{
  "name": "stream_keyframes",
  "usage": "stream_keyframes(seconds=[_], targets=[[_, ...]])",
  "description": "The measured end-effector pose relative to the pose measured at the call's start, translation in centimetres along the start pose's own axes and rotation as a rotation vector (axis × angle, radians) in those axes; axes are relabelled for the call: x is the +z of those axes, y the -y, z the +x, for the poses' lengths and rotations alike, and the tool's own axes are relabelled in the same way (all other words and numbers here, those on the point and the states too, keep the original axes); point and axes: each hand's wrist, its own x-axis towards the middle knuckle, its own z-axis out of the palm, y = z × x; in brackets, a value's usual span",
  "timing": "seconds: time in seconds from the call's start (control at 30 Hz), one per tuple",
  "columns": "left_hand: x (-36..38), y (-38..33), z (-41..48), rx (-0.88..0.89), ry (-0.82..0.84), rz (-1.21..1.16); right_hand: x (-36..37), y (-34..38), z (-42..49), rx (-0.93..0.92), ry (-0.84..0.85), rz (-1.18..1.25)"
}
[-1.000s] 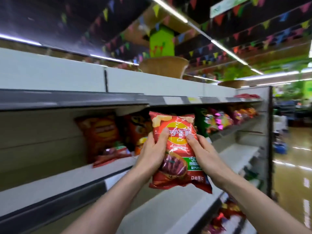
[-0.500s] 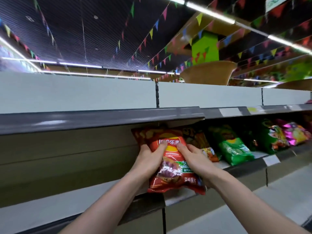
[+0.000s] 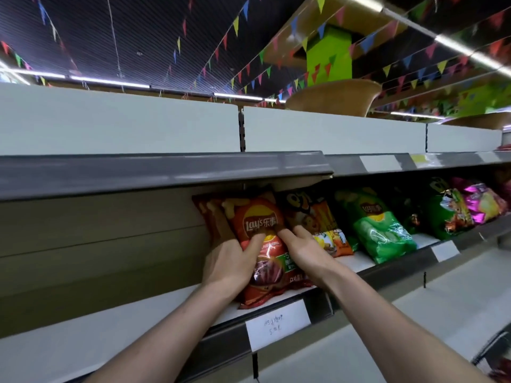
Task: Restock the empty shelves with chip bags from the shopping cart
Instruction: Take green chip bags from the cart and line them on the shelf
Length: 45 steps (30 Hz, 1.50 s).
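In the head view, the lower middle of the red Lay's bag (image 3: 260, 225) is covered by both hands; a darker red bag (image 3: 204, 214) behind it is mostly hidden, and its print cannot be made out; the handwriting on the price label (image 3: 278, 324) is too faint to be read. The left hand (image 3: 232, 261) is curled round the bag's left edge, thumb laid on the front, the other fingers hidden behind the bag; the right hand (image 3: 307, 250) is closed on the right edge, its fingers (image 3: 287, 234) pressed on the front; the bag is thus grasped from both sides. Below the fingers, the bag's bottom edge is set on the shelf (image 3: 110, 327), near its front lip; just right of the fingers an orange bag (image 3: 318, 217) is touched by the right hand; farther right a green bag (image 3: 378, 230) is seen.
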Motion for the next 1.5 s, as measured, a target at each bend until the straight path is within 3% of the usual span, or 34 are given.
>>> stream_keyframes(seconds=[0.17,0.37,0.53,0.67,0.83,1.13,1.5], targets=[[-0.5,0.0,-0.5,0.01,0.016,0.033,-0.2,-0.7,-0.6,-0.067,0.031,0.03],[-1.3,-1.0,-1.8,0.199,-0.207,0.556,-0.7,-1.4,-1.4,-0.152,0.052,-0.046],[-1.1,-1.1,-2.3,0.191,-0.174,0.66,-0.5,-1.6,-1.6,-0.201,0.039,-0.114],[-1.7,-1.7,-2.8,0.217,-0.201,0.672,-1.0,-1.0,-2.1,-0.258,-0.04,-0.369],[-1.7,-2.9,-4.1,0.438,-0.366,0.583,-1.9,-0.7,-3.5,-0.525,-0.14,-0.682],[3.2,-7.0,-5.9,0.55,-0.185,0.376,-7.3,-0.8,-6.6,-0.458,-0.202,-0.727],[11.0,-12.5,-9.0,0.562,0.079,0.43,-16.2,-3.8,-11.1,-0.236,-0.287,-0.857]])
